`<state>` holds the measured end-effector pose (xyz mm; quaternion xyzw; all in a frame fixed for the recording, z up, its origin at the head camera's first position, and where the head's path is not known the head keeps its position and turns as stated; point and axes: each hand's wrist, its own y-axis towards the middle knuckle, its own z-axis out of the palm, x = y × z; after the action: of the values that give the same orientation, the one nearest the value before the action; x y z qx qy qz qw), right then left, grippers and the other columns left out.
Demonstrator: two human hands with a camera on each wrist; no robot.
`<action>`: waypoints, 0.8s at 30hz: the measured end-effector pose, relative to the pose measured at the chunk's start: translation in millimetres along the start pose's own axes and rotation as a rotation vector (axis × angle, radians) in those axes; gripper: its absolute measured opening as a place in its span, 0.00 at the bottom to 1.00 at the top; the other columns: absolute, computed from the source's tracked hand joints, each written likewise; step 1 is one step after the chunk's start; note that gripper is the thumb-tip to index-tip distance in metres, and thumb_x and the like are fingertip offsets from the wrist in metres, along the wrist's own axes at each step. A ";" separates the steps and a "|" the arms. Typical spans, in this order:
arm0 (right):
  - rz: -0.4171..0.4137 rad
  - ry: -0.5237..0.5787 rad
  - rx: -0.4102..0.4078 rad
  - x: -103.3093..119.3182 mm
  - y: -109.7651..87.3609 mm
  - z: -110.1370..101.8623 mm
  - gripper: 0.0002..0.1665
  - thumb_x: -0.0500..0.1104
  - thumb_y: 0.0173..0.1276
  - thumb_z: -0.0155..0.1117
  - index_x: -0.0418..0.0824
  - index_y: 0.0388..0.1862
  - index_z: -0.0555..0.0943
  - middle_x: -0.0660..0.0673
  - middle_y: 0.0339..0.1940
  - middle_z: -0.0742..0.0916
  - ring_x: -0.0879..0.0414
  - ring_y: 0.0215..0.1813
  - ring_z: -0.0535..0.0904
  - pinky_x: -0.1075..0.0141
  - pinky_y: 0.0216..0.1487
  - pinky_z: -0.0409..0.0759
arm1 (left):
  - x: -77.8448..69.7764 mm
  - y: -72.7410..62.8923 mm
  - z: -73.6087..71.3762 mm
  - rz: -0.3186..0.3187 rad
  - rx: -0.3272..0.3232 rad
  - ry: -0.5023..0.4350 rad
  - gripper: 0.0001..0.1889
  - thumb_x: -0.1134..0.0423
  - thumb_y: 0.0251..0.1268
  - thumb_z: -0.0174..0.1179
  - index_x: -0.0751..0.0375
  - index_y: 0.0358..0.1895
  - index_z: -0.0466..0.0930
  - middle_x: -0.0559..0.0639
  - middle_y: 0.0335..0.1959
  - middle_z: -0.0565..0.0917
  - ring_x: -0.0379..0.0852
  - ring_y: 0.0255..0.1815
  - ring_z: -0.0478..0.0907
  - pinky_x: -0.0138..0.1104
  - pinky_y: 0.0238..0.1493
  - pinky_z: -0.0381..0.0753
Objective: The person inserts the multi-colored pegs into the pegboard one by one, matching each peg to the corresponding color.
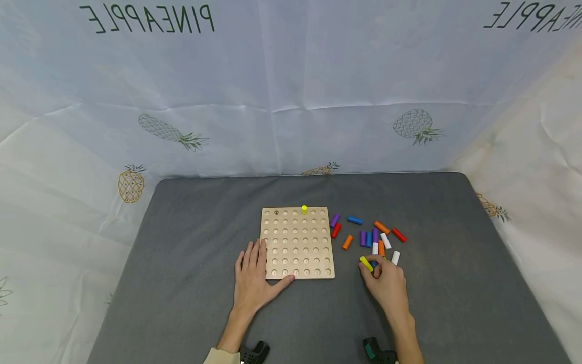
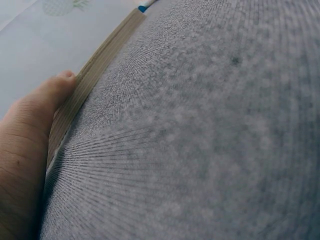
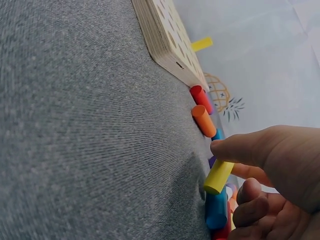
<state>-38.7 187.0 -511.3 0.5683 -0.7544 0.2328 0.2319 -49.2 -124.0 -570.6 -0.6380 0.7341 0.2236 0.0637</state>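
Note:
A square wooden peg board [image 1: 300, 243] with rows of round holes lies on the grey table. One yellow peg [image 1: 304, 209] stands upright in its far row. My left hand [image 1: 252, 283] rests on the board's left side and near corner, fingers straight, thumb along the near edge [image 2: 87, 82]. To the right, my right hand [image 1: 386, 283] pinches another yellow peg [image 3: 219, 176] between thumb and fingers, tilted. It is just over the loose pegs, with a blue peg [image 3: 216, 210] right below it in the right wrist view.
Loose pegs lie right of the board: a red peg [image 1: 398, 234], an orange peg [image 1: 347, 242], a blue peg [image 1: 354, 221], a white peg [image 1: 395, 258], a purple peg [image 1: 335, 220] and several more. A pineapple-print curtain [image 1: 282, 136] hangs behind the grey table [image 1: 195, 227].

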 end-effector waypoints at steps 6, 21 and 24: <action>0.011 0.012 -0.001 2.2 0.3 -1.2 0.16 0.44 0.66 0.73 0.35 0.47 0.86 0.51 0.16 0.69 0.61 0.17 0.60 0.71 0.19 0.56 | 0.4 -0.2 0.2 -0.005 0.007 0.000 0.65 0.22 0.45 0.65 0.59 0.82 0.54 0.60 0.79 0.65 0.62 0.81 0.60 0.59 0.78 0.56; -0.029 0.025 -0.024 7.7 4.4 -0.4 0.16 0.44 0.68 0.72 0.36 0.50 0.86 0.48 0.17 0.72 0.59 0.18 0.63 0.70 0.19 0.59 | 0.0 -1.2 -0.3 -0.021 0.029 0.004 0.65 0.22 0.46 0.66 0.59 0.82 0.54 0.60 0.80 0.65 0.61 0.82 0.60 0.59 0.79 0.56; -0.051 0.024 -0.025 11.4 7.7 -0.1 0.17 0.44 0.68 0.71 0.36 0.52 0.86 0.48 0.17 0.72 0.58 0.18 0.64 0.70 0.19 0.59 | -0.2 -1.2 -0.5 -0.026 0.036 0.004 0.65 0.22 0.46 0.65 0.59 0.82 0.54 0.59 0.80 0.64 0.61 0.82 0.59 0.58 0.79 0.55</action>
<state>-49.0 180.4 -504.9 0.5814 -0.7398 0.2242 0.2538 -47.9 -124.2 -570.3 -0.6466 0.7298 0.2082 0.0768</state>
